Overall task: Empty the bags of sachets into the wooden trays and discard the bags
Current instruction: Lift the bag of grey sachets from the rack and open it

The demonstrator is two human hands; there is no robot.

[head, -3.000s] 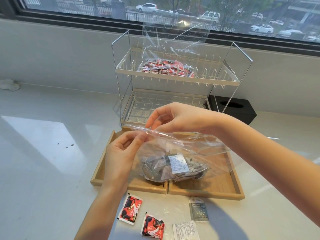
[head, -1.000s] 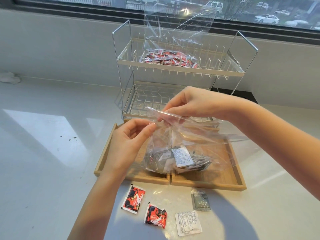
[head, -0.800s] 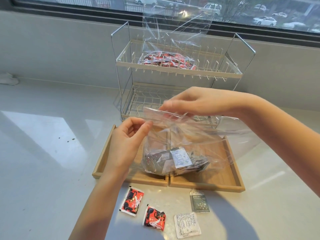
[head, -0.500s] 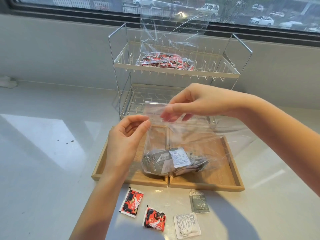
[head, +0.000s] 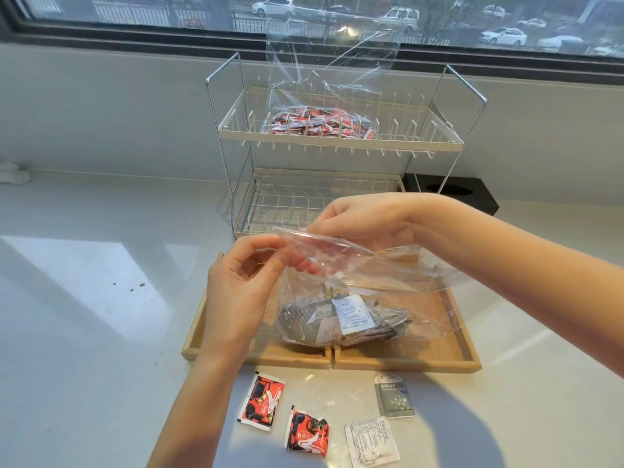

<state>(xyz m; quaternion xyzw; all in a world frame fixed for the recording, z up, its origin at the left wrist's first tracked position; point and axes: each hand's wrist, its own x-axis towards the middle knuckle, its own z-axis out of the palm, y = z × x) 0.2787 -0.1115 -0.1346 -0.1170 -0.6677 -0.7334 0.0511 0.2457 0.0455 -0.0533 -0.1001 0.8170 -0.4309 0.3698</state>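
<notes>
Left hand [head: 236, 292], palm up, pinches the left end of the clear plastic bag of grey sachets [head: 341, 319] at its top edge w/ thumb + forefinger. Right hand [head: 364, 224], knuckles up, pinches the same edge from the far side. Bag bottom rests across 2 shallow wooden trays [head: 459, 352] set side by side. Near edge: 2 red sachets [head: 261, 407], 1 grey sachet [head: 393, 399], 1 white sachet [head: 371, 440]. 2nd clear bag of red sachets [head: 317, 125] sits on the white wire rack's [head: 337, 143] top tier; sachet count inside both bags unreadable.
</notes>
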